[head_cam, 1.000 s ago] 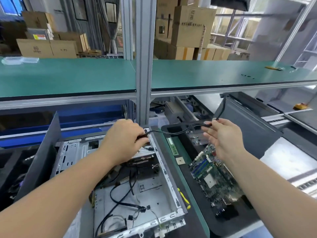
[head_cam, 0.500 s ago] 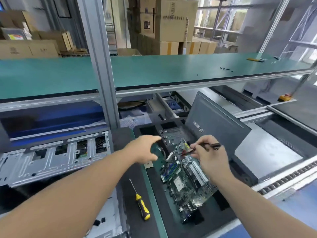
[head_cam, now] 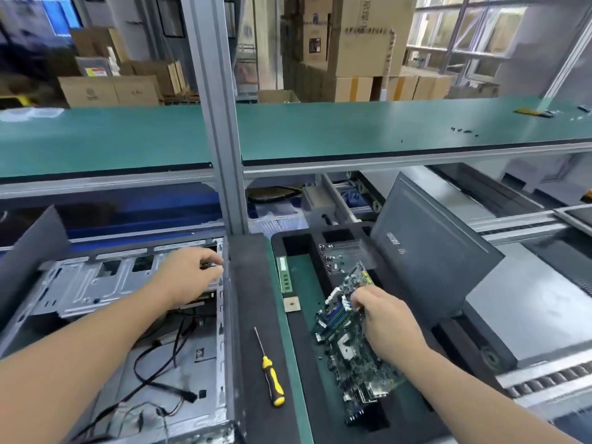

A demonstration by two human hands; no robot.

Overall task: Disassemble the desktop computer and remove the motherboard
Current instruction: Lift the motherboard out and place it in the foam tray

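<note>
Motherboard (head_cam: 347,344): out of the case, lying tilted in the black tray (head_cam: 416,408); I judge it light, stiff, fragile, best held by bare edges.
Right hand (head_cam: 386,318): my fingers curl on the board's upper part.
Left hand (head_cam: 189,278): fingers bent at the case (head_cam: 80,283) rim; grip unclear.
Screwdriver (head_cam: 271,373): lies between case and tray.

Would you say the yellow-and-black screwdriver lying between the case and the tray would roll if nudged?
Probably: the screwdriver has a rounded handle and thin shaft, and it lies free on the flat dark strip. It looks stiff and likely light. The handle's ridged grip may slow rolling.
</note>
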